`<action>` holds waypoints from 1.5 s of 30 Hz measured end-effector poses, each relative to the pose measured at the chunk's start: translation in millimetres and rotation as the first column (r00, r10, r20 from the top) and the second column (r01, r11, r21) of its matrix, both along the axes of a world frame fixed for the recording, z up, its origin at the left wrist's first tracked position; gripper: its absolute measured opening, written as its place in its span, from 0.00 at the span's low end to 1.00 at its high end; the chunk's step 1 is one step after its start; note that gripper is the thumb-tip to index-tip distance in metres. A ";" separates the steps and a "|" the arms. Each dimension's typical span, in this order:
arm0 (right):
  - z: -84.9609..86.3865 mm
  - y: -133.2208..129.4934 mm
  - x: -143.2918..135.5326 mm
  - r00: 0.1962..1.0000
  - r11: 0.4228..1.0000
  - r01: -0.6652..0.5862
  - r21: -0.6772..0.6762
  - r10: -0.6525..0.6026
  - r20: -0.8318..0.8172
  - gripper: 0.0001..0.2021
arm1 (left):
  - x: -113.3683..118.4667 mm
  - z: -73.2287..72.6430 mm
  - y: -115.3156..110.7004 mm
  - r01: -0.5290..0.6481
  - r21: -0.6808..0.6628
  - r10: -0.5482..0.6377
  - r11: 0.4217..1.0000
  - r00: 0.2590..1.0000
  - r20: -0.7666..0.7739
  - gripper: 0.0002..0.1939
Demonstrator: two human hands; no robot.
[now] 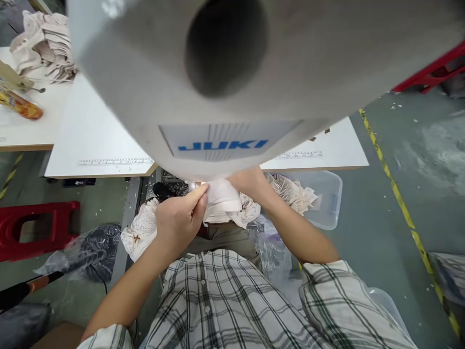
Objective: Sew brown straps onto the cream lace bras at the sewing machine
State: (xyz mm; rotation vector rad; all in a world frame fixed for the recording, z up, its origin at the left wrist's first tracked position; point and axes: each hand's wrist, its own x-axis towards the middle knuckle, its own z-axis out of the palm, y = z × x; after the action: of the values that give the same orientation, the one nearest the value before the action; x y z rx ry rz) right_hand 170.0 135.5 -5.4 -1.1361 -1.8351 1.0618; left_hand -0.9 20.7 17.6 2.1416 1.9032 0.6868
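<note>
Under the front of a white JUKI sewing machine (225, 167), a piece of white cloth (220, 198) hangs toward my lap. My left hand (181, 213) pinches the cloth's left edge between thumb and forefinger. On the other side, my right hand (250, 183) reaches in at the cloth's upper right; the machine head covers its fingers. White lace fabric (141, 230) hangs below my left wrist, and more lace shows beside the cloth at the right. The needle area is hidden behind the machine head.
The white tabletop (98, 131) carries printed rulers along its front edge. A clear plastic bin (329, 203) with gathered lace stands at the right. A red stool (36, 225) is on the left. Stacked beige fabric (47, 46) and an orange-labelled bottle (22, 104) lie at the far left.
</note>
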 end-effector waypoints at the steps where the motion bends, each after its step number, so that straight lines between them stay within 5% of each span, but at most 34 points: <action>1: 0.0 0.8 0.0 1.000 1.000 -0.001 0.004 0.001 0.003 0.04 | -0.2 0.2 0.3 -0.002 -0.004 0.002 1.000 1.000 0.006 0.18; 8: 1.3 2.0 -1.4 1.000 1.000 0.002 -0.020 -0.002 -0.014 0.05 | 0.6 -0.1 0.4 -0.029 -0.019 0.031 0.999 0.996 0.085 0.17; 26: 10.1 -0.5 -2.4 0.999 0.997 0.038 -0.066 -0.039 -0.012 0.04 | 0.2 0.5 0.2 0.015 0.084 -0.012 0.996 0.999 -0.031 0.16; 45: 5.7 -16.0 10.9 0.978 0.998 0.025 -0.065 -0.038 -0.207 0.07 | 5.2 1.7 -1.8 0.059 0.260 -0.046 0.964 0.997 -0.058 0.11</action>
State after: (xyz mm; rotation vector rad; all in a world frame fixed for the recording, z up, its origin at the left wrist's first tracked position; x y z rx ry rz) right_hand 180.9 119.5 0.3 -1.0433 -1.6254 1.1798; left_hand 4.2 18.9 19.3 2.3782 1.8630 0.9272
